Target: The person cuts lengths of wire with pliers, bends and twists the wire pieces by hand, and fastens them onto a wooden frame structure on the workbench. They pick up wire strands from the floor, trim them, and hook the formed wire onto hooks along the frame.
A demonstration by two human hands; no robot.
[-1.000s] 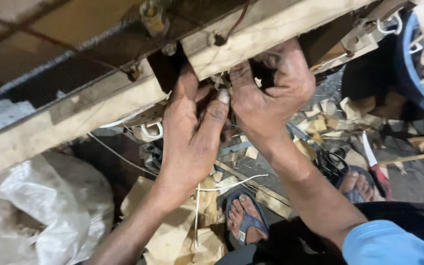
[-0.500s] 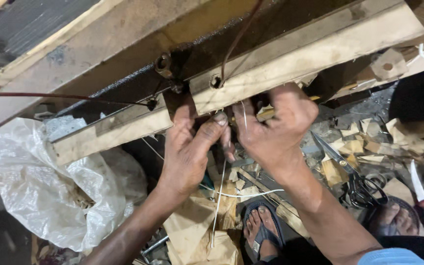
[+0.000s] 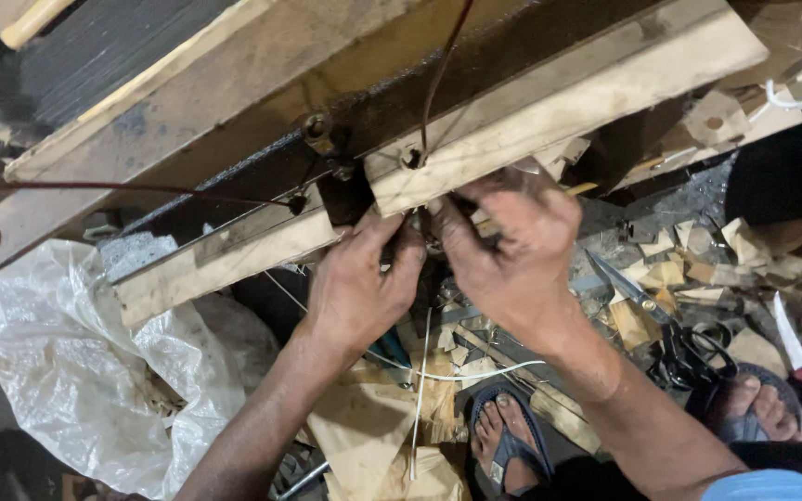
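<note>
Left hand and right hand meeting under wooden bar, fingers curled tight around small part, hidden by fingertips. White cord hanging below; scissors right.

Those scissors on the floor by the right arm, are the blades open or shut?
Shut. The scissors lie flat among the wood scraps, and their two blades meet in one point, with no gap between them.

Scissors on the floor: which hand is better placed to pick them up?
Right, probably. The scissors lie among wood scraps just beside the right hand. The left hand sits on the far side, at the wooden beam, so it would have to cross over the right arm.
</note>
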